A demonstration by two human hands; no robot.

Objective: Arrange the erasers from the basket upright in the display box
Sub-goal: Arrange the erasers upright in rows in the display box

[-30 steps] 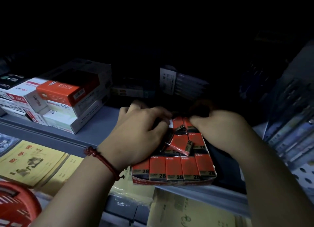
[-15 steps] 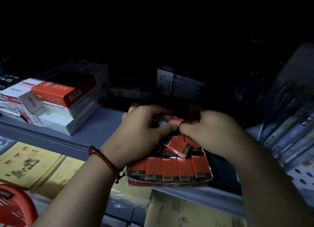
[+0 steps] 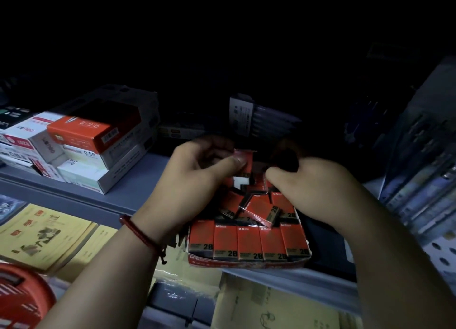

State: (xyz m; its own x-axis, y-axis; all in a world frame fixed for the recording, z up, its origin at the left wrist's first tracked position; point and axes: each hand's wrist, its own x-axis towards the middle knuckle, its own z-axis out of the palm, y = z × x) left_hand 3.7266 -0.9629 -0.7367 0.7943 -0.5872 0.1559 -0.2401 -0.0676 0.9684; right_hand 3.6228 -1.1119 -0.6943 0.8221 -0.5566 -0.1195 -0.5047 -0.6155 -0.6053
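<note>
Red 2B eraser [image 3: 248, 167] was pinched by the left hand [image 3: 195, 180] above the display box [image 3: 246, 263] back row; right hand [image 3: 306, 188] grip I couldn't tell; I judged it needed seating upright, square against neighbours.

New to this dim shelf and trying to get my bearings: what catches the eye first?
The red display box at the front edge of the shelf stands out, a row of upright erasers along its front and a tilted eraser loose behind them. Over its back, the left hand pinches a raised eraser, the right hand close beside. A red basket peeks in bottom left.
</note>
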